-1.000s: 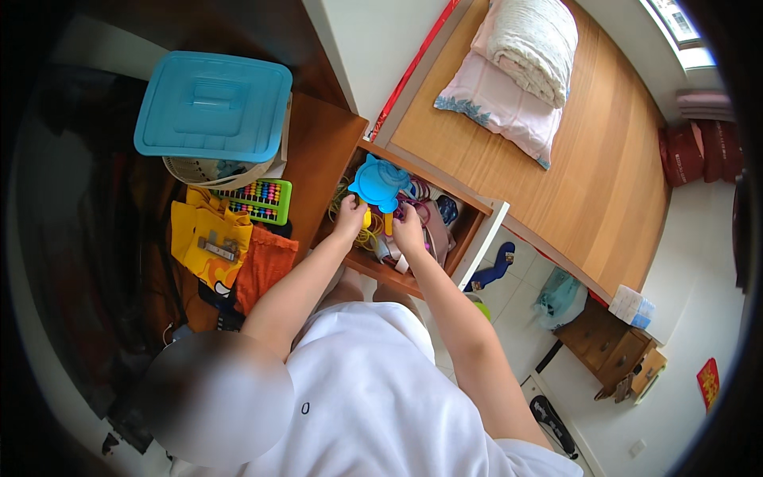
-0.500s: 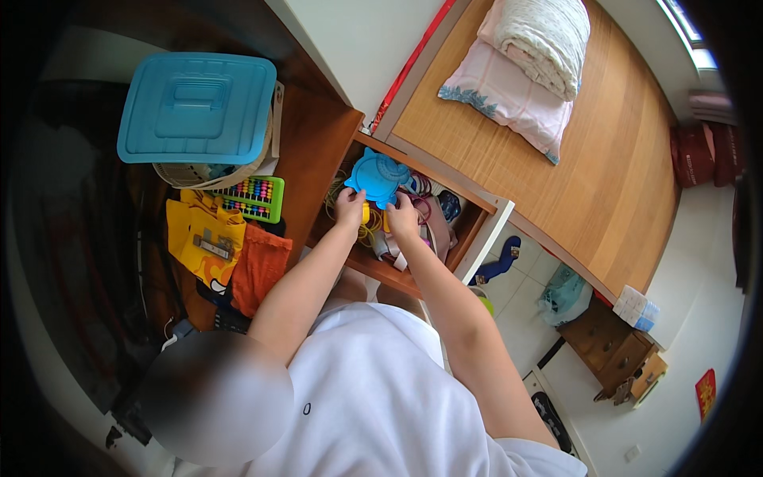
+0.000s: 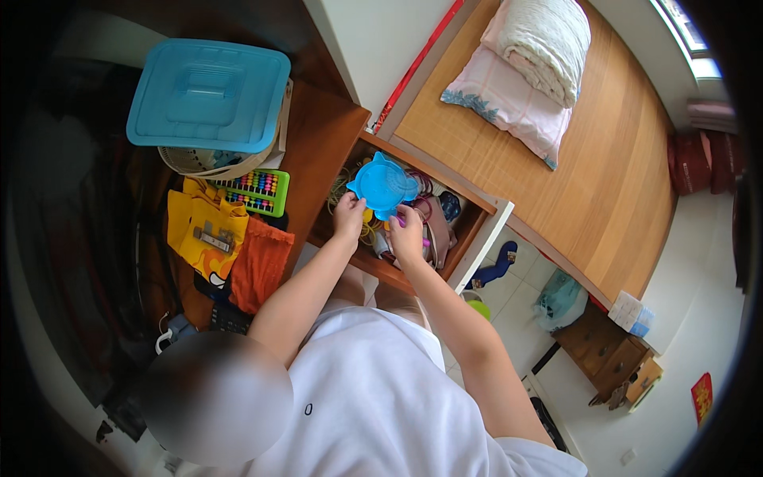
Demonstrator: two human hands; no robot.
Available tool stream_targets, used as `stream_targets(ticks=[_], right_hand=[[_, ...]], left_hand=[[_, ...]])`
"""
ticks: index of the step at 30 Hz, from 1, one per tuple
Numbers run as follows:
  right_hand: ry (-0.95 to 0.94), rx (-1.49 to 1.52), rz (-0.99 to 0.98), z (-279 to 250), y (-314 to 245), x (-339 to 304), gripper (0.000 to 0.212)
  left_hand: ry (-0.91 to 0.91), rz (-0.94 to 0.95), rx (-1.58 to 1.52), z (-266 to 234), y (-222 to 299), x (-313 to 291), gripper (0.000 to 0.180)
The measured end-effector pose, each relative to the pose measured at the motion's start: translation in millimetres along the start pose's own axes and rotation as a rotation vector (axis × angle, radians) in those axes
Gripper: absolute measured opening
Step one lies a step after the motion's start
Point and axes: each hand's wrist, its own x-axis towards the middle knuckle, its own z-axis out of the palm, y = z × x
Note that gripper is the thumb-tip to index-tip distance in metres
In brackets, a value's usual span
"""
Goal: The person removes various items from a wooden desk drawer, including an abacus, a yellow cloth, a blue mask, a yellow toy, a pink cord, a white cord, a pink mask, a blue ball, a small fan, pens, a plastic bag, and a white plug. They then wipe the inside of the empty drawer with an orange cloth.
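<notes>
Where the hands meet: blue eared dish (image 3: 383,187), over the open drawer's contents; cannot tell if it rests on them.
Left hand (image 3: 349,215): fingers clamped on dish's near-left rim.
Right hand (image 3: 408,236): fingers bunched at dish's near edge, beside a purple piece (image 3: 399,222); cannot tell which they grip.
Dish work: two-handed handling in progress, I judge. Next move likely calls for a sure right-hand hold, edges kept off drawer walls.
Drawer (image 3: 487,241): yellow loops (image 3: 369,233) below dish, pink pouch (image 3: 439,238) to right.
Table (image 3: 322,143), left: green-framed abacus (image 3: 280,195) near blue-lidded basket (image 3: 211,95).
Bed platform (image 3: 612,159), beyond: rolled quilt (image 3: 548,48) on pillow (image 3: 509,103).
</notes>
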Motion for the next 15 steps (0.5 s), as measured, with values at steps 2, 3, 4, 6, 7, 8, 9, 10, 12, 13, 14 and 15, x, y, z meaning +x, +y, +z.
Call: stream_targets(ticks=[2,3,4,6,7,8,9,10,12,13,14,15], right_hand=[[0.007,0.223,-0.012,-13.0,-11.9,-12.9,0.027],[-0.093,0.423,0.084,-20.1,-12.9,-14.5,0.025],[-0.184,0.623,0.179,-29.8,-15.4,-16.6,0.022],[-0.17,0.709,0.318,-48.5,-46.4,-30.9,0.027],[-0.161,0.71,0.307,-57.5,-62.2,-38.2,0.029],[-0.155,0.712,0.297,-63.6,-74.2,-44.5,0.031],[-0.189,0.713,0.272,-68.9,-82.5,-49.5,0.031],[-0.224,0.713,0.245,-73.7,-89.8,-53.6,0.031],[-0.295,0.705,0.203,-74.8,-98.8,-60.3,0.03],[-0.326,0.697,0.186,-74.6,-102.3,-63.1,0.03],[-0.358,0.688,0.169,-73.5,-106.4,-66.0,0.03],[-0.356,0.719,0.169,-69.5,-111.9,-69.8,0.024]], left_hand=[[-0.044,-0.074,-0.079,2.2,14.5,-17.0,0.016],[-0.069,-0.098,-0.155,-0.1,17.8,-24.5,0.016],[-0.107,-0.118,-0.228,-1.1,22.7,-33.2,0.017],[-0.17,-0.125,-0.219,-8.2,32.6,-50.0,0.016],[-0.182,-0.132,-0.227,-10.4,40.5,-60.9,0.015],[-0.194,-0.139,-0.234,-13.9,45.4,-70.0,0.015],[-0.2,-0.127,-0.214,-18.7,47.3,-77.2,0.016],[-0.212,-0.112,-0.218,-23.6,49.1,-83.5,0.016],[-0.231,-0.083,-0.228,-34.8,52.9,-96.1,0.017],[-0.222,-0.078,-0.235,-39.6,58.9,-104.7,0.016],[-0.206,-0.053,-0.25,-45.0,63.8,-112.7,0.016],[-0.188,-0.028,-0.265,-51.0,68.0,-120.2,0.016]])
